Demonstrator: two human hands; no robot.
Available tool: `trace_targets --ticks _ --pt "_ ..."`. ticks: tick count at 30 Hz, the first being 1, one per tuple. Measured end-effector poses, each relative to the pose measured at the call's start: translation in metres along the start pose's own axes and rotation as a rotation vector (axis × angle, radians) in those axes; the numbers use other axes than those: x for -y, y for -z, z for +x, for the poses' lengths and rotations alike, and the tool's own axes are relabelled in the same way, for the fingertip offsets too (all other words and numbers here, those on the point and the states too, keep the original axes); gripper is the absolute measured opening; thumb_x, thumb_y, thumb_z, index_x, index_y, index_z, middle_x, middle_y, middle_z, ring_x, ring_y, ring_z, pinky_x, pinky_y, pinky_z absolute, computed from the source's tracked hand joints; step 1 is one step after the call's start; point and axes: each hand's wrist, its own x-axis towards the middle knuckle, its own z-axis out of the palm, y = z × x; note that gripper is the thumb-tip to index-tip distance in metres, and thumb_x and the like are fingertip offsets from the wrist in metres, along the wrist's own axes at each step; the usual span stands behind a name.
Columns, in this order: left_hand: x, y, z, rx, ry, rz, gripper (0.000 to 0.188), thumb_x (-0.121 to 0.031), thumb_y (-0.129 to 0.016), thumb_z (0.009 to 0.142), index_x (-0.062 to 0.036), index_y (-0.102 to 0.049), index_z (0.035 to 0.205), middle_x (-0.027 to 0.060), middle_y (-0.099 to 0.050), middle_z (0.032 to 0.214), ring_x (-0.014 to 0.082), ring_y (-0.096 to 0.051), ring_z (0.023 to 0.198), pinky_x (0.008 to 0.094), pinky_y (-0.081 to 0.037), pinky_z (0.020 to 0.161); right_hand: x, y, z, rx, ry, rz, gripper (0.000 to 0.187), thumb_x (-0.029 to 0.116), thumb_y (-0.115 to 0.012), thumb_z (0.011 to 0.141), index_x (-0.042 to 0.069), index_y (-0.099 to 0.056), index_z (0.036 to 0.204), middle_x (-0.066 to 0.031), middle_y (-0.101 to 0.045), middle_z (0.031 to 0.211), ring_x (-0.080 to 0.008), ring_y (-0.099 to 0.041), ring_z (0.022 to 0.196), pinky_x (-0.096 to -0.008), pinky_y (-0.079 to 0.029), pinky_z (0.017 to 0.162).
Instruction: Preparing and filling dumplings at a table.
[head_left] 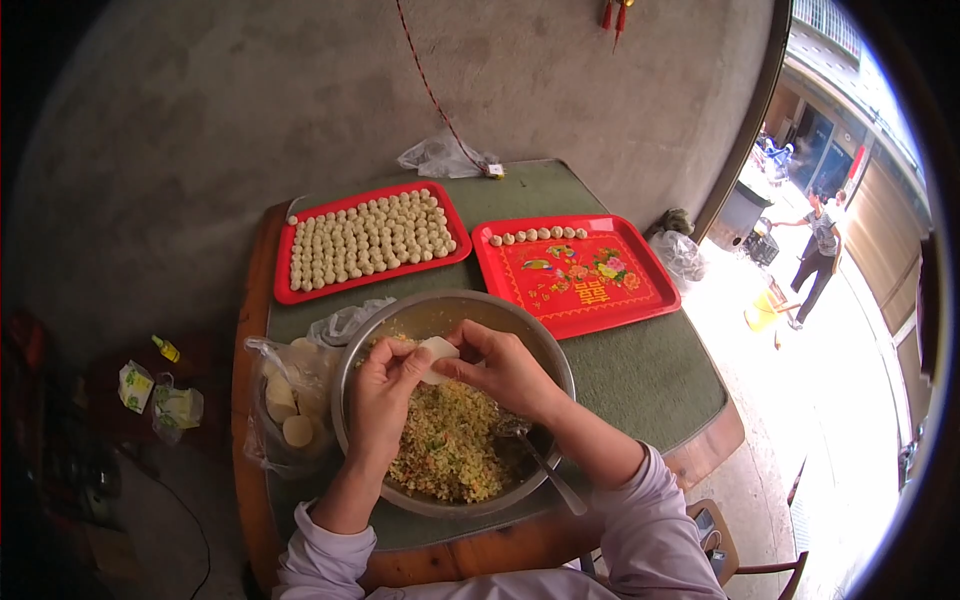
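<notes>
Wrapper (437, 348) in left hand (383, 388), right hand (507, 372), over bowl (430, 315), clear of rim (450, 511).

On the table (680, 380) I view, two trays (640, 265) lie behind a bowl (435, 315) of chopped mix (450, 460); a bag (268, 450) of dough rounds (298, 431) lies left.

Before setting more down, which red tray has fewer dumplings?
The right-hand tray: it holds one row of dumplings; the left tray holds many rows.

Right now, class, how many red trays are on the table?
2. One red tray, covered in dough balls, lies back left on the green-topped table; the other tray, holding one row, lies to its right.
</notes>
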Motion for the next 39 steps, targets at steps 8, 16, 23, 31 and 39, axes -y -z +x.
trace_targets --ticks 8,16,23,31,39 --pt "-0.001 0.000 0.000 0.038 0.048 0.028 0.016 -0.017 -0.061 0.093 -0.0040 -0.054 0.097 0.0003 -0.060 0.091 0.0056 -0.055 0.082 0.0212 -0.044 0.075 -0.005 -0.001 -0.001 0.006 -0.014 0.052 0.020 0.017 -0.065 0.090 0.000 -0.054 0.088 -0.0054 -0.056 0.068 -0.0098 -0.048 0.063 -0.0297 -0.045 0.059" --pt "0.001 0.002 0.002 -0.049 -0.017 -0.026 0.016 -0.017 -0.060 0.094 -0.0029 -0.054 0.097 0.0026 -0.060 0.094 0.0081 -0.056 0.087 0.0239 -0.046 0.076 -0.002 0.002 -0.001 -0.022 0.028 0.035 0.018 0.020 -0.056 0.095 0.002 -0.058 0.092 -0.0086 -0.060 0.072 -0.0196 -0.058 0.066 -0.0328 -0.047 0.063" --pt "-0.004 0.006 0.006 -0.088 -0.001 -0.084 0.018 -0.020 -0.057 0.095 -0.0035 -0.053 0.101 0.0088 -0.063 0.102 0.0175 -0.063 0.093 0.0309 -0.053 0.080 0.003 0.013 0.000 -0.165 0.526 -0.674 0.016 0.021 -0.060 0.089 0.006 -0.059 0.091 -0.0135 -0.058 0.072 -0.0329 -0.060 0.072 -0.0436 -0.048 0.069" --pt "-0.014 0.007 0.007 -0.061 0.116 -0.226 0.022 -0.019 -0.055 0.095 -0.0009 -0.057 0.107 0.0141 -0.065 0.107 0.0210 -0.066 0.094 0.0302 -0.054 0.079 0.026 0.052 -0.057 0.120 0.158 -0.539 0.019 0.012 -0.064 0.084 0.010 -0.063 0.103 -0.0114 -0.056 0.085 -0.0289 -0.059 0.074 -0.0376 -0.050 0.065" --pt "-0.016 0.008 0.009 -0.090 0.132 -0.224 0.024 -0.018 -0.052 0.096 0.0009 -0.057 0.110 0.0142 -0.064 0.107 0.0224 -0.066 0.095 0.0299 -0.055 0.078 0.046 0.071 -0.114 0.463 0.216 -0.562 0.039 0.006 -0.065 0.073 0.015 -0.064 0.110 -0.0061 -0.054 0.089 -0.0226 -0.059 0.081 -0.0326 -0.051 0.065"
